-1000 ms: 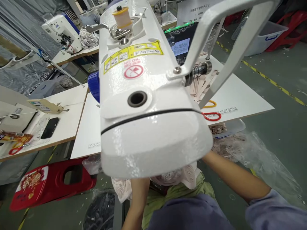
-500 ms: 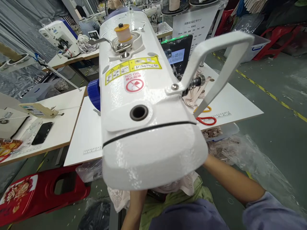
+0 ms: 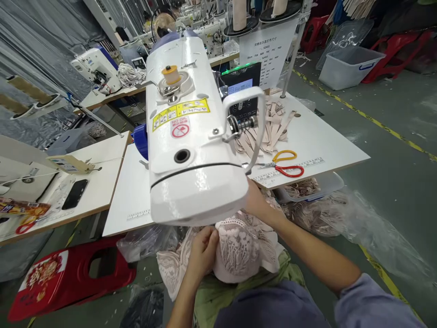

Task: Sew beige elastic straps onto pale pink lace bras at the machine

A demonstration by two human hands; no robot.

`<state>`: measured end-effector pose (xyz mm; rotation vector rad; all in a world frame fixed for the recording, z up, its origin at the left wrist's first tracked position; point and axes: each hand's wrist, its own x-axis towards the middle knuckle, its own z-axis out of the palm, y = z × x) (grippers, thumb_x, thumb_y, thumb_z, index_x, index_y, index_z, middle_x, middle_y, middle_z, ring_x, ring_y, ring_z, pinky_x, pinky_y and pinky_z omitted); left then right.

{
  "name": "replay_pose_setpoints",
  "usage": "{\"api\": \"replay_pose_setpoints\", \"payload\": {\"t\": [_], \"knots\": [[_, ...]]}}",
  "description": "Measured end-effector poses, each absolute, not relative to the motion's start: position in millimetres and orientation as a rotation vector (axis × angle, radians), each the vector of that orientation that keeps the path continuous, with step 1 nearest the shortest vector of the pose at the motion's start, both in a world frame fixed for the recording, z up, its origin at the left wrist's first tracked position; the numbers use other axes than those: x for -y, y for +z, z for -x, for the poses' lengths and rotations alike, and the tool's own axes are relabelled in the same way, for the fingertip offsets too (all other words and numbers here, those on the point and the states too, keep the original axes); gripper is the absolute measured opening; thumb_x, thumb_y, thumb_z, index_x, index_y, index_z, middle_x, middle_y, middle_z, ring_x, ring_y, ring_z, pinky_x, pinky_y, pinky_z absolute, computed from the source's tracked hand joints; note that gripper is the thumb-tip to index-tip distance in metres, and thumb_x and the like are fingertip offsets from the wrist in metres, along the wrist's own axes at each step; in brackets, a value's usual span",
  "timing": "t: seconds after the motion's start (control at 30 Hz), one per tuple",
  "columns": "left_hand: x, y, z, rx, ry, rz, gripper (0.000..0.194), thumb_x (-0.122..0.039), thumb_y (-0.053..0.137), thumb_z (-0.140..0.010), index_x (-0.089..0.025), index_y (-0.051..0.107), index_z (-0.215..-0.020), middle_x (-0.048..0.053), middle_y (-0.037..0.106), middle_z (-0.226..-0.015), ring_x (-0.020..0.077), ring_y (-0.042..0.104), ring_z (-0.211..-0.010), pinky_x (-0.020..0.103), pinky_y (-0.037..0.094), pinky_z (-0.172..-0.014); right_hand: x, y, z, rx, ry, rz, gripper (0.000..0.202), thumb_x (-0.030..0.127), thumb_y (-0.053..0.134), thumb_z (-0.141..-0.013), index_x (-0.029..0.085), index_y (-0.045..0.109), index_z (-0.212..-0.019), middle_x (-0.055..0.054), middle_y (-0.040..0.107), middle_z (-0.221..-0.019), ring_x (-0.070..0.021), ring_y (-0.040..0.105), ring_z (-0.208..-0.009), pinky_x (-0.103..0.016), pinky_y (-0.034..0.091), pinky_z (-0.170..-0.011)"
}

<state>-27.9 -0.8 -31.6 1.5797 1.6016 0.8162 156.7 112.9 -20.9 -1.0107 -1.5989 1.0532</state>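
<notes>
A pale pink lace bra (image 3: 237,253) lies over my lap below the front of the white sewing machine (image 3: 198,191). My left hand (image 3: 204,248) pinches the bra's edge beside the lace cup, thumb and fingers pressed together. Another lace part hangs to the left of that wrist. My right hand (image 3: 256,202) reaches up by the right side of the machine head, above the bra's far side. Its fingers are hidden behind the machine, so what they hold does not show. The needle area is hidden too.
Scissors (image 3: 278,165) with orange and red handles rest on the white table (image 3: 327,141). Behind them is a heap of pale fabric strips (image 3: 269,130). A plastic bin (image 3: 327,187) of pieces sits under the table edge. Left are a red stool (image 3: 75,273) and a phone (image 3: 75,194).
The view has shifted back, so the machine head looks smaller. My left hand and the lace cup, mostly covered before, now show below it. The scissors and strips are more fully in view.
</notes>
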Motion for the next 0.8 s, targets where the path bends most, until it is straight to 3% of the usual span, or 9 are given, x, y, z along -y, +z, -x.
{"api": "replay_pose_setpoints", "payload": {"t": [0.13, 0.2, 0.3, 0.4, 0.57, 0.67, 0.8], "knots": [[34, -31, -21, -1.522, 0.721, -1.565, 0.039, -0.045, 0.041, -0.096, -0.02, 0.055, -0.069, 0.001, 0.058, -0.063, 0.0169, 0.055, -0.06, 0.026, 0.037, -0.056, -77, -11, -211, 1.014, 1.546, 0.897, 0.024, 0.035, 0.07, -0.076, 0.021, 0.051, -0.072, 0.0, 0.063, -0.086, -0.0102, 0.054, -0.062, -0.024, 0.051, -0.058], [50, -35, -57, -1.162, 0.583, -1.591, 0.034, -0.041, 0.04, -0.096, -0.02, 0.058, -0.077, 0.002, 0.061, -0.07, 0.0166, 0.056, -0.065, 0.026, 0.037, -0.058, -63, -4, -250, 0.704, 1.629, 0.93, 0.028, 0.03, 0.077, -0.07, 0.02, 0.051, -0.072, 0.001, 0.065, -0.084, -0.0035, 0.044, -0.048, -0.017, 0.043, -0.044], [63, -46, -91, -0.941, 0.436, -1.538, 0.031, -0.04, 0.04, -0.094, -0.02, 0.052, -0.073, 0.001, 0.056, -0.07, 0.016, 0.051, -0.066, 0.027, 0.035, -0.059, -60, -1, -309, 0.338, 1.355, 1.124, 0.026, 0.014, 0.077, -0.068, 0.018, 0.051, -0.07, 0.003, 0.061, -0.07, 0.0022, 0.029, -0.039, -0.007, 0.028, -0.034], [62, -63, -78, -0.997, 0.287, -1.515, 0.035, -0.046, 0.04, -0.09, -0.021, 0.041, -0.065, -0.001, 0.05, -0.065, 0.0157, 0.047, -0.064, 0.026, 0.035, -0.059, -76, -11, -358, 0.171, 1.064, 1.23, 0.031, 0.008, 0.067, -0.078, 0.018, 0.041, -0.064, 0.007, 0.05, -0.057, 0.0026, 0.028, -0.038, -0.004, 0.028, -0.036], [55, -80, 3, -1.263, 0.164, -1.497, 0.037, -0.05, 0.041, -0.087, -0.02, 0.058, -0.075, 0.005, 0.066, -0.076, 0.0212, 0.061, -0.075, 0.028, 0.043, -0.067, -102, -33, -401, 0.157, 0.85, 1.287, 0.034, 0.014, 0.06, -0.087, 0.02, 0.034, -0.066, 0.011, 0.039, -0.052, 0.0005, 0.028, -0.038, -0.006, 0.03, -0.037], [48, -83, 39, -1.503, 0.31, -1.442, 0.039, -0.056, 0.049, -0.08, -0.02, 0.065, -0.083, 0.008, 0.073, -0.084, 0.0272, 0.068, -0.085, 0.033, 0.05, -0.076, -113, -39, -396, 0.24, 0.812, 1.305, 0.033, 0.021, 0.062, -0.086, 0.02, 0.033, -0.069, 0.011, 0.04, -0.055, -0.0005, 0.025, -0.038, -0.008, 0.026, -0.036], [35, -88, 40, -2.002, 0.887, -1.338, 0.042, -0.058, 0.051, -0.078, -0.02, 0.059, -0.094, 0.009, 0.071, -0.079, 0.0284, 0.069, -0.076, 0.038, 0.055, -0.067, -105, -48, -347, 0.47, 0.893, 1.329, 0.03, 0.033, 0.069, -0.078, 0.022, 0.041, -0.075, 0.009, 0.052, -0.064, -0.0028, 0.027, -0.041, -0.014, 0.021, -0.037]]}}
